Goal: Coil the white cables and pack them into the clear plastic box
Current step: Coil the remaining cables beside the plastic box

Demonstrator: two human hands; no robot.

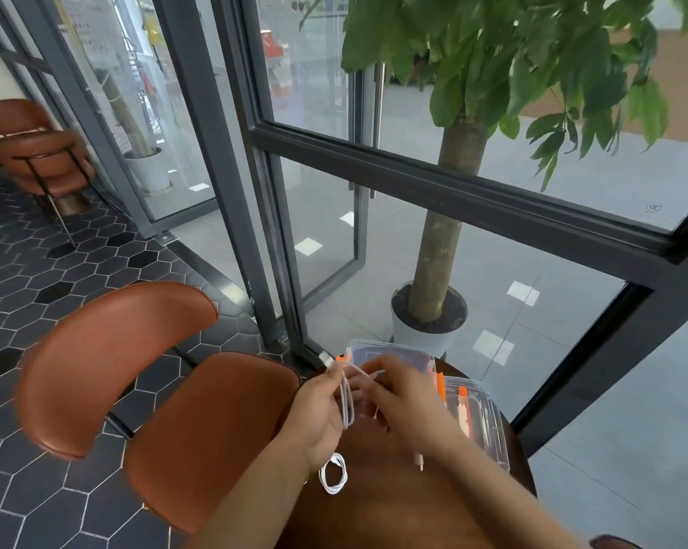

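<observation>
White cable (348, 410) loops held in left hand (318, 414), pinched by right hand (409, 406), clear box (390, 348) at table (394, 505) edge

The person's left hand (319, 412) and right hand (409, 402) are bare. The left forearm (263, 495) and the right forearm (493, 493) are bare too, along the whole length that shows, down to the lower edge of the view. The fingers (390, 369) look a little blurred, so nails and other small details on them cannot be told.
</observation>
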